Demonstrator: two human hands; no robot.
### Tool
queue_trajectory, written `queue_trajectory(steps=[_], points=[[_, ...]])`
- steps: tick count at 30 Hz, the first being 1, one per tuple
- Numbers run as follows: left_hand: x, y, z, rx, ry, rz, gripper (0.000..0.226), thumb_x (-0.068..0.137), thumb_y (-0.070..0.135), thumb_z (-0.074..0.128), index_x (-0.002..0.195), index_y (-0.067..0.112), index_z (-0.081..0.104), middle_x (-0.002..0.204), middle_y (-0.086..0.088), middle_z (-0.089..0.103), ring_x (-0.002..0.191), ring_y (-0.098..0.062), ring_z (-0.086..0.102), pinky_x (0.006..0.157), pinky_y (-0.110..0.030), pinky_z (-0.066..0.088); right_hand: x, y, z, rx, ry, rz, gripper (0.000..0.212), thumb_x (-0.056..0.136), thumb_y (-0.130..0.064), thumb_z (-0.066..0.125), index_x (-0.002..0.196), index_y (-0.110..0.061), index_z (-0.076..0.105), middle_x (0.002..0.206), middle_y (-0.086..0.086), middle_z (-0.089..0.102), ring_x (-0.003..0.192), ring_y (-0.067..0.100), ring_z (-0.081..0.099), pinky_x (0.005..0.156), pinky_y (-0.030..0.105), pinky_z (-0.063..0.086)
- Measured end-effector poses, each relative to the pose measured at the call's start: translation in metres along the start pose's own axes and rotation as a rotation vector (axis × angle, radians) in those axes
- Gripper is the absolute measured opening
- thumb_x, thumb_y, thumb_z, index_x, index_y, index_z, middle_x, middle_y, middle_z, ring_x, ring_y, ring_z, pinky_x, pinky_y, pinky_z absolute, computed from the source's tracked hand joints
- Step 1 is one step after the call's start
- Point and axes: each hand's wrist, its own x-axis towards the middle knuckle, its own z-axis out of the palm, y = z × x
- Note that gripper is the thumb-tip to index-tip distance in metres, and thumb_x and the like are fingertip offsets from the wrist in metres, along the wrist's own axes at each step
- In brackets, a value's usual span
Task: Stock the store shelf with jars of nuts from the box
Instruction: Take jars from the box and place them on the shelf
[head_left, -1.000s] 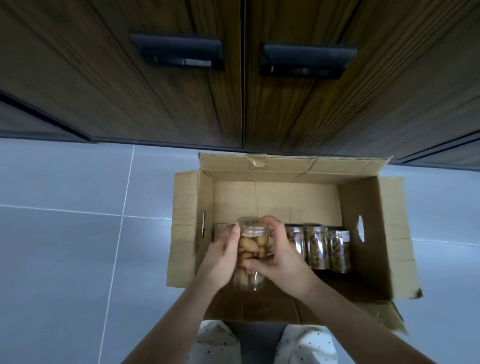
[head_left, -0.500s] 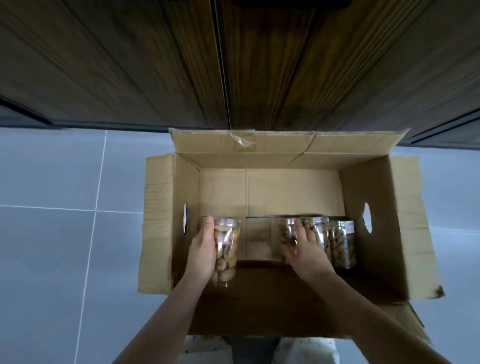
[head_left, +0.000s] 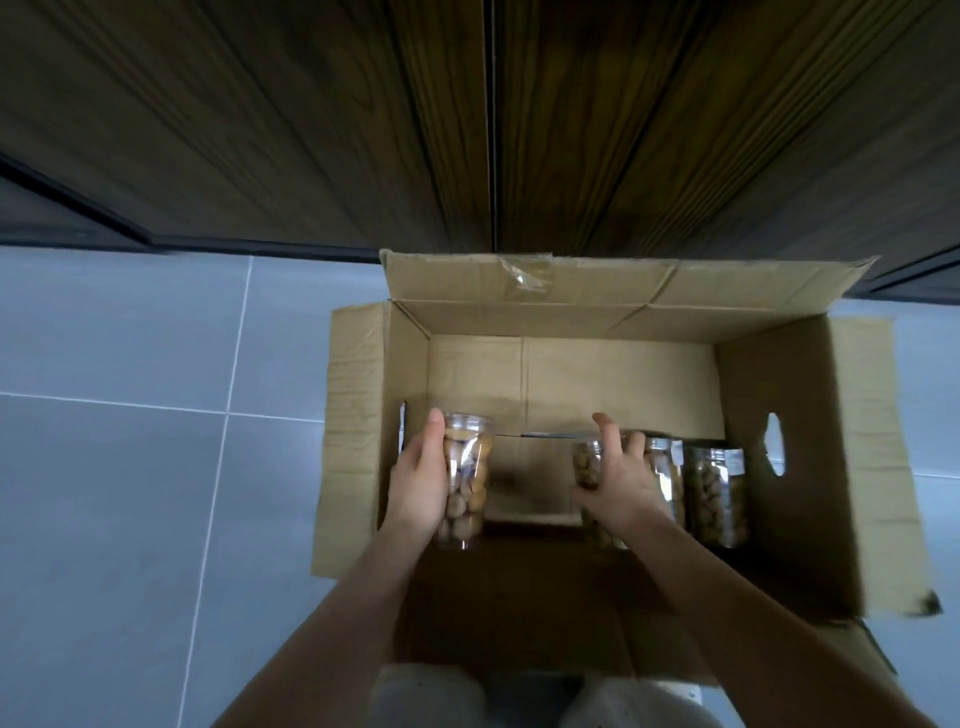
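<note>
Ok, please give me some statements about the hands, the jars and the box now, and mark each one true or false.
1. The left hand holds a jar of nuts. True.
2. The cardboard box is closed with tape. False: its flaps are open.
3. The right hand holds nothing and rests on the floor. False: its fingers reach around a second jar inside the box.
4. Two more jars stand to the right of the right hand. True.
5. The box stands on a wooden table. False: it stands on the grey tiled floor.
</note>
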Motion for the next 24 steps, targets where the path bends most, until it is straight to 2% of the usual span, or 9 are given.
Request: queue_trajectory(steps=[2,4,6,9,12,16,20,22,24], points=[[-0.038,0.027,-0.006,-0.005,-0.012,0.014,0.084,0.068,0.086,0.042,0.073,0.004,0.059,0.047,-0.011,0.052,0.038,-0.023,0.045,0.05,-0.032,0.041,-0.038,-0.013,-0.032,0.039,0.03,-0.067,0.096,0.073,-0.019,0.074,0.143,-0.037,0.011,0.139,0.008,0.024,0.121,0.033,0.045,0.099,0.041,0.045],[-0.09,0.067,-0.013,0.021,0.031,0.061,0.064,0.088,0.067,0.037,0.074,0.008,0.06,0.046,-0.004,0.056,0.037,-0.018,0.051,0.045,-0.026,0.043,-0.086,-0.03,-0.071,0.067,0.062,-0.136,0.096,0.071,-0.019,0.074,0.143,-0.034,0.012,0.136,0.006,0.026,0.119,0.032,0.046,0.1,0.04,0.043],[-0.146,0.107,-0.024,0.104,0.097,0.131,0.055,0.098,0.051,0.031,0.074,0.014,0.064,0.055,-0.002,0.062,0.048,-0.013,0.058,0.049,-0.022,0.046,-0.14,-0.051,-0.113,0.087,0.086,-0.16,0.096,0.071,-0.018,0.074,0.144,-0.032,0.012,0.135,0.007,0.028,0.119,0.031,0.046,0.1,0.038,0.041],[-0.229,0.161,-0.039,0.167,0.125,0.198,0.049,0.099,0.048,0.03,0.076,0.021,0.064,0.073,-0.004,0.065,0.072,-0.019,0.061,0.064,-0.025,0.046,-0.224,-0.079,-0.17,0.153,0.109,-0.156,0.1,0.068,-0.017,0.075,0.143,-0.036,0.011,0.131,0.008,0.033,0.118,0.032,0.046,0.101,0.04,0.04],[-0.301,0.211,-0.05,0.225,0.106,0.29,0.046,0.099,0.047,0.031,0.079,0.018,0.061,0.074,0.0,0.063,0.076,-0.019,0.059,0.068,-0.028,0.04,-0.302,-0.1,-0.217,0.218,0.111,-0.17,0.107,0.063,-0.018,0.078,0.141,-0.041,0.009,0.125,0.008,0.042,0.114,0.028,0.049,0.101,0.038,0.042],[-0.378,0.246,-0.061,0.295,-0.019,0.402,0.05,0.097,0.052,0.033,0.092,0.014,0.066,0.091,-0.007,0.068,0.089,-0.023,0.061,0.076,-0.03,0.045,-0.401,-0.111,-0.248,0.324,0.176,-0.23,0.103,0.063,-0.021,0.079,0.141,-0.036,0.013,0.109,-0.002,0.053,0.103,0.021,0.056,0.084,0.022,0.04],[-0.425,0.264,-0.072,0.357,-0.161,0.427,0.076,0.073,0.081,0.03,0.1,0.02,0.067,0.103,-0.01,0.07,0.1,-0.028,0.063,0.097,-0.043,0.046,-0.489,-0.109,-0.249,0.424,0.305,-0.245,0.1,0.066,-0.019,0.077,0.143,-0.029,0.014,0.119,-0.003,0.046,0.105,0.019,0.053,0.082,0.017,0.04],[-0.449,0.275,-0.071,0.41,-0.239,0.473,0.054,0.088,0.067,0.032,0.092,0.025,0.065,0.099,-0.007,0.068,0.097,-0.026,0.062,0.093,-0.037,0.046,-0.528,-0.101,-0.246,0.508,0.361,-0.221,0.101,0.066,-0.022,0.074,0.144,-0.028,0.011,0.117,0.0,0.048,0.094,0.02,0.056,0.07,0.012,0.041],[-0.465,0.283,-0.065,0.466,-0.297,0.54,0.042,0.096,0.055,0.033,0.088,0.027,0.063,0.095,-0.005,0.067,0.096,-0.026,0.061,0.092,-0.039,0.046,-0.563,-0.089,-0.242,0.586,0.431,-0.174,0.103,0.064,-0.025,0.073,0.144,-0.028,0.009,0.111,-0.001,0.051,0.089,0.018,0.055,0.069,0.012,0.041]])
